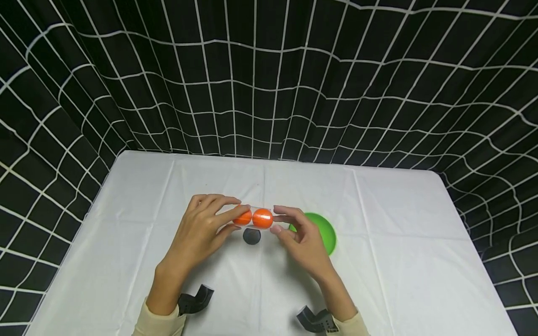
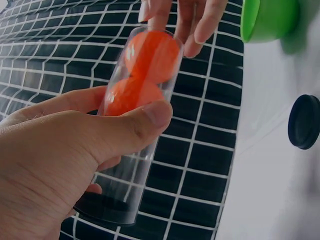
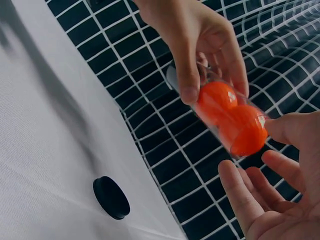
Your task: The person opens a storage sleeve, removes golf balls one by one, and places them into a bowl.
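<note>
My left hand (image 1: pixel 203 226) grips a clear plastic tube (image 2: pixel 131 172) above the table, thumb on one side and fingers round the other. Two orange balls (image 1: pixel 262 218) sit in a row inside, at the tube's right end. Dark material closes the opposite end in the left wrist view. My right hand (image 1: pixel 306 242) is at the ball end with its fingers spread and loosely bent. One fingertip (image 3: pixel 274 129) meets or nearly meets that end; exact contact is hard to tell. A round black cap (image 1: pixel 251 236) lies on the table below the tube.
A green bowl (image 1: pixel 327 233) stands on the white-covered table (image 1: pixel 414 270), partly behind my right hand. Black cloth with a white grid (image 1: pixel 269 84) hangs behind the table and at both sides. Dark wrist mounts (image 1: pixel 195 300) stick out inward from both sleeves.
</note>
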The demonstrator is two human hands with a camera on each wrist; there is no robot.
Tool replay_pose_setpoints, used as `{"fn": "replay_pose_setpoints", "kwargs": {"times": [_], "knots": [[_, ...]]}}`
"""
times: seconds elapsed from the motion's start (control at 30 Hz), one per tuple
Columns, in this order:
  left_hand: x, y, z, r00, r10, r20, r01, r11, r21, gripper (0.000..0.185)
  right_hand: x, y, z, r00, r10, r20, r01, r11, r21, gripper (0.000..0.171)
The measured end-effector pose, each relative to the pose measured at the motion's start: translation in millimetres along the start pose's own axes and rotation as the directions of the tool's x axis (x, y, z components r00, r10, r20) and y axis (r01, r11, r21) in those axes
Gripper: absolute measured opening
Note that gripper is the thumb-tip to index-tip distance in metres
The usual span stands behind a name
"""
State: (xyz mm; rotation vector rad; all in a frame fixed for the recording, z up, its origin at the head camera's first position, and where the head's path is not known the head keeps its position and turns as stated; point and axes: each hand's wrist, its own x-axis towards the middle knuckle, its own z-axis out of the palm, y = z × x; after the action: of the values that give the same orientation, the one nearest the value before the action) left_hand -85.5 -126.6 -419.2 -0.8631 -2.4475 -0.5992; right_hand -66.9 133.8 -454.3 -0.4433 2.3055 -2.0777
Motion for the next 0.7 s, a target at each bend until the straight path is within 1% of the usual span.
{"fn": "replay_pose_setpoints", "kwargs": {"times": [0.17,0.47,0.57,0.7], "knots": [[-1.1,0.5,0.1,1.000,-0.014,0.018,0.014,1.000,-0.016,0.047,-0.3,0.9,-0.5,1.000,-0.001,0.003,0.001,1.000,-0.006,0.045],[-0.2,0.7,-1.3,0.999,-0.021,0.028,0.022,1.000,-0.016,0.047,0.8,-1.1,-1.5,1.000,0.012,0.021,-0.014,0.999,0.052,0.044],[-0.1,0.4,-1.3,0.999,-0.021,0.024,0.022,1.000,-0.021,0.048,1.1,-1.2,-1.8,0.999,0.028,0.014,-0.029,0.998,0.059,0.044],[-0.6,0.1,-0.9,1.000,-0.022,0.013,0.022,0.999,-0.030,0.047,0.3,-3.1,-4.7,0.997,0.073,-0.011,-0.072,0.996,0.053,0.044]]}}
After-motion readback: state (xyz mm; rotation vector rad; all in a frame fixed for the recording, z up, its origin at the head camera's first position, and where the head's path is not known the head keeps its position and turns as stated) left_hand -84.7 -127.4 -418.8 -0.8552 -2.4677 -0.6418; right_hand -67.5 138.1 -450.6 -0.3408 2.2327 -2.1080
